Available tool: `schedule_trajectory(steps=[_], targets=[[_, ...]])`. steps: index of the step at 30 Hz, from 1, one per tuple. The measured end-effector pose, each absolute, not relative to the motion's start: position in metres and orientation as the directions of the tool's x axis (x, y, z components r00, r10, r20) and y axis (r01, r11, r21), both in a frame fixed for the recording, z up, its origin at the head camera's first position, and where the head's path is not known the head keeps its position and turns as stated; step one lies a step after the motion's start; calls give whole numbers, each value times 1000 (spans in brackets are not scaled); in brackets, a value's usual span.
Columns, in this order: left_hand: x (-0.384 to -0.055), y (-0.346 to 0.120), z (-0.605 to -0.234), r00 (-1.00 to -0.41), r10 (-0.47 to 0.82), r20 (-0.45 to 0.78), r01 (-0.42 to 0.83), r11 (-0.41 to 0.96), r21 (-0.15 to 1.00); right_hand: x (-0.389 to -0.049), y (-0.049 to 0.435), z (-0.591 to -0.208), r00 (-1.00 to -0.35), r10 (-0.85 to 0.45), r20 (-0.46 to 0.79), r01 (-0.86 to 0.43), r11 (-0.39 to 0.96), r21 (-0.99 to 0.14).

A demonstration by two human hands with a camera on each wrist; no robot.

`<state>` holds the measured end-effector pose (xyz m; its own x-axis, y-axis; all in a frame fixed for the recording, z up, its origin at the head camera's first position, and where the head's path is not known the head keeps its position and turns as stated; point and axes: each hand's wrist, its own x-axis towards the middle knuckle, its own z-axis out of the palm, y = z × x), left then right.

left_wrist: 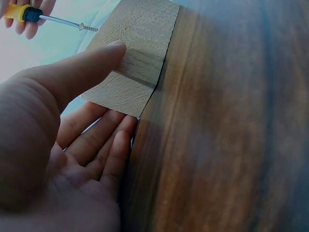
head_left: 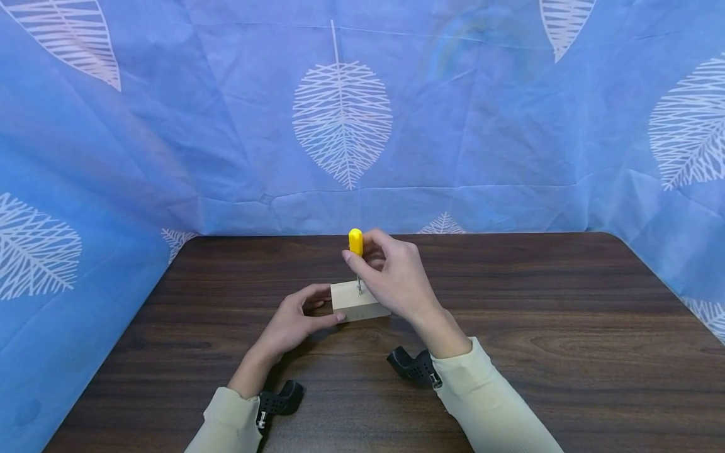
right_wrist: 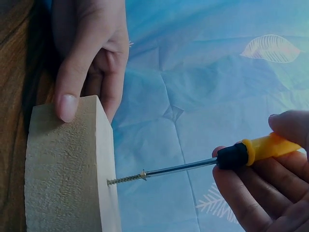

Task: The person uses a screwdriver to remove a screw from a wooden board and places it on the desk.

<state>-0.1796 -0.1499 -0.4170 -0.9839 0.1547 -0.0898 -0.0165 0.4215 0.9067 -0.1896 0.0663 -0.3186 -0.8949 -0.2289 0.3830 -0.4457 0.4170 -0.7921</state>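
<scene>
A pale wooden block (head_left: pixel 359 309) lies on the table. My left hand (head_left: pixel 293 322) grips its left end, with the thumb (left_wrist: pixel 104 58) on the near face and the other fingers around the far side. In my right hand (head_left: pixel 402 277), thumb and fingers pinch the yellow handle of a screwdriver (head_left: pixel 355 241), which stands upright above the block. From its black collar a metal shaft (right_wrist: pixel 181 167) runs down to the head of a screw (right_wrist: pixel 126 179). That screw stands in the block's top face, much of its thread showing.
The dark wood-grain table (head_left: pixel 544 314) stretches out on both sides of the hands. Behind it and on the left hangs a blue cloth (head_left: pixel 243 126) with white leaf prints. Black wrist mounts (head_left: pixel 410 365) stick out from both cuffs, low over the tabletop.
</scene>
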Motion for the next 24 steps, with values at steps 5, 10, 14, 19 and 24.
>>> schedule_trajectory(steps=[5, 10, 14, 19, 24], targets=[[-180, -150, -416, -984, 152, -91, -20, 419, 908, -190, 67, -318, -890, -238, 389, -455, 417, -786], [-179, -150, -417, -984, 154, -88, -16, 419, 908, -191, 67, -317, -894, -249, 373, -446, 406, -797], [-179, -151, -417, -984, 153, -87, -15, 419, 908, -191, 67, -318, -902, -240, 358, -428, 404, -808], [-180, -150, -416, -985, 154, -83, -10, 423, 906, -191, 66, -318, -899, -220, 378, -437, 430, -790], [-180, -150, -416, -983, 164, -78, -2, 415, 910, -192, 66, -319, -884, -205, 419, -466, 446, -764]])
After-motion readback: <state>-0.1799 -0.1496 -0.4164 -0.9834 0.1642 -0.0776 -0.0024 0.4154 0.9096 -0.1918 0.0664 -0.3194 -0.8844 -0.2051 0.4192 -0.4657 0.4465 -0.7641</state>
